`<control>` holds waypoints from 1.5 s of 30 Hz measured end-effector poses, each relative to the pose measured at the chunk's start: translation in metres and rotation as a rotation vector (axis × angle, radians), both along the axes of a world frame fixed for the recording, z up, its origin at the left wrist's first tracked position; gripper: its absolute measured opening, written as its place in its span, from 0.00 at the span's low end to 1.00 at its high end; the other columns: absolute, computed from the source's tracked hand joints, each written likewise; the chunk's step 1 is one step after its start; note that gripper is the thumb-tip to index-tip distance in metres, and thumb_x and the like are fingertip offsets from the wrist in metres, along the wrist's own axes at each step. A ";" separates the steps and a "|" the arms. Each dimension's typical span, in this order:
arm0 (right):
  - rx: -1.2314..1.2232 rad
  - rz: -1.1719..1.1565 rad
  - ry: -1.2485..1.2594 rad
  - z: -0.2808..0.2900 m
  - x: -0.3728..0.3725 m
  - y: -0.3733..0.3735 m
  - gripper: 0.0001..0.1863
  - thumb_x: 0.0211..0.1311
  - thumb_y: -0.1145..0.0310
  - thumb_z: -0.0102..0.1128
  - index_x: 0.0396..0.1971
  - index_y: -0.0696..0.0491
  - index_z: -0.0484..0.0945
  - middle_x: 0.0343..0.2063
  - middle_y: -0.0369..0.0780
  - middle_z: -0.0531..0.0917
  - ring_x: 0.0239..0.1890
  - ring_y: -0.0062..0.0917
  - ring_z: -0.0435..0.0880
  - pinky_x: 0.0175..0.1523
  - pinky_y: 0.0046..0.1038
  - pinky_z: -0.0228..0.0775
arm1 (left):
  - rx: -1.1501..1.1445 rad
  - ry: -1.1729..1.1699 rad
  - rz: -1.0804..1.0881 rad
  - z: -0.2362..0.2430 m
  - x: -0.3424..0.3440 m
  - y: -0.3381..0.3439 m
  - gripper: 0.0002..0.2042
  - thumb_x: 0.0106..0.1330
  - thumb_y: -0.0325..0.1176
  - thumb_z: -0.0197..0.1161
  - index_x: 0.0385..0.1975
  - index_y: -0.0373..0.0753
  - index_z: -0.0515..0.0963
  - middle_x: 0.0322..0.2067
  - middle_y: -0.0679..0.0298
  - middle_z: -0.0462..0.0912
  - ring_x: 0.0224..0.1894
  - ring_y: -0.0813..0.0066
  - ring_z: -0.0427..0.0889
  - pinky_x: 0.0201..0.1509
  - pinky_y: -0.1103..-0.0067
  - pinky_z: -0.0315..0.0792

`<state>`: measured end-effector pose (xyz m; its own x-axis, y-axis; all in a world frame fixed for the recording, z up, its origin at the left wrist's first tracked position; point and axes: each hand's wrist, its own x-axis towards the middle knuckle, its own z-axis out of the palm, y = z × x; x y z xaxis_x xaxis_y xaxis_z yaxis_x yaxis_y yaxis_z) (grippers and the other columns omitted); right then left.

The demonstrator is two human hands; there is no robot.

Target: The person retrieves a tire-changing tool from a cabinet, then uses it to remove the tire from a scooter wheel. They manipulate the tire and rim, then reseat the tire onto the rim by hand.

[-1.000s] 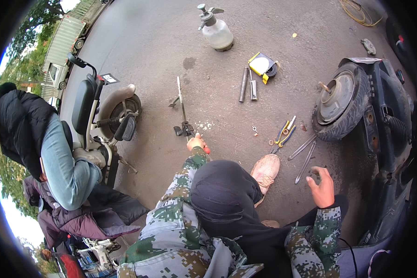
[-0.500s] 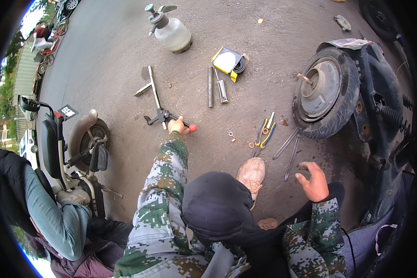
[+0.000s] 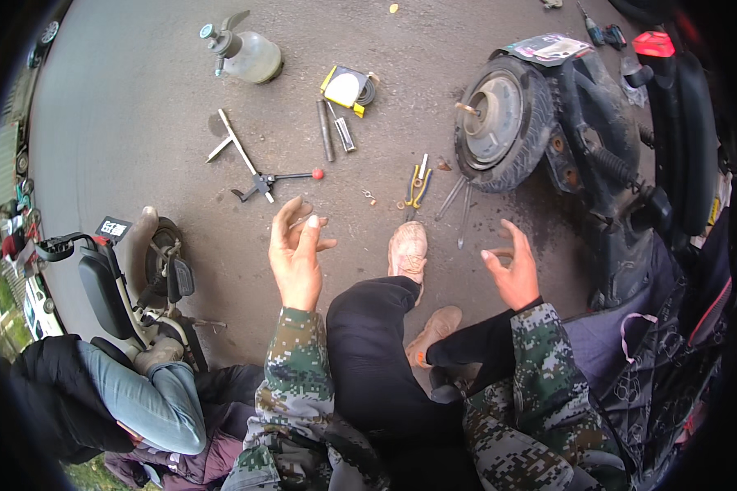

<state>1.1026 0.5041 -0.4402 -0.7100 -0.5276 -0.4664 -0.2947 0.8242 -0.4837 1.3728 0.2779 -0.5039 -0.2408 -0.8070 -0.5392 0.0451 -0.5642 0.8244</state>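
My left hand hangs over the ground with its fingers apart and slightly curled, holding nothing. Just beyond it lies a metal lever tool with a black clamp and a red ball knob. My right hand is also raised and empty, thumb and fingers spread. Two flat steel levers lie beyond it, close to the tyre of a scooter wheel. Pliers with yellow-and-blue handles rest past the toe of my shoe, with small nuts nearby.
A pump sprayer stands at the far left. A metal tube lies beside a yellow-and-black box. The tipped scooter body fills the right. At left, a person in jeans sits by another scooter.
My left hand has let go of the lever tool and drawn back toward me, its fingers opening. My right hand stays raised. The view has shifted, and more of my legs shows.
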 end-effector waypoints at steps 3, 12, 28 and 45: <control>-0.135 0.071 -0.037 0.031 0.004 -0.020 0.36 0.65 0.71 0.70 0.72 0.55 0.67 0.62 0.49 0.76 0.49 0.32 0.89 0.47 0.32 0.82 | 0.169 -0.146 0.082 0.040 0.040 0.023 0.22 0.77 0.27 0.62 0.68 0.32 0.70 0.57 0.54 0.79 0.51 0.69 0.86 0.42 0.76 0.87; 0.070 -0.194 0.091 0.119 -0.014 -0.059 0.36 0.65 0.70 0.70 0.72 0.55 0.68 0.59 0.51 0.80 0.45 0.30 0.89 0.53 0.34 0.81 | 0.437 -0.083 0.075 0.134 0.113 0.024 0.09 0.77 0.29 0.62 0.53 0.36 0.79 0.41 0.61 0.85 0.40 0.71 0.86 0.39 0.75 0.83; -0.113 -0.642 0.027 0.143 -0.074 -0.092 0.32 0.65 0.65 0.71 0.66 0.59 0.72 0.54 0.51 0.85 0.52 0.34 0.88 0.60 0.34 0.78 | 0.176 -0.055 -0.283 0.278 -0.078 -0.195 0.17 0.77 0.27 0.62 0.61 0.31 0.72 0.43 0.58 0.84 0.39 0.72 0.86 0.38 0.78 0.83; 0.267 -1.068 0.205 0.142 0.016 -0.134 0.32 0.68 0.58 0.67 0.69 0.54 0.75 0.63 0.50 0.81 0.68 0.48 0.75 0.71 0.40 0.65 | 0.329 -0.083 -1.398 0.329 -0.375 -0.336 0.13 0.77 0.25 0.61 0.57 0.31 0.76 0.41 0.61 0.86 0.38 0.75 0.85 0.40 0.79 0.80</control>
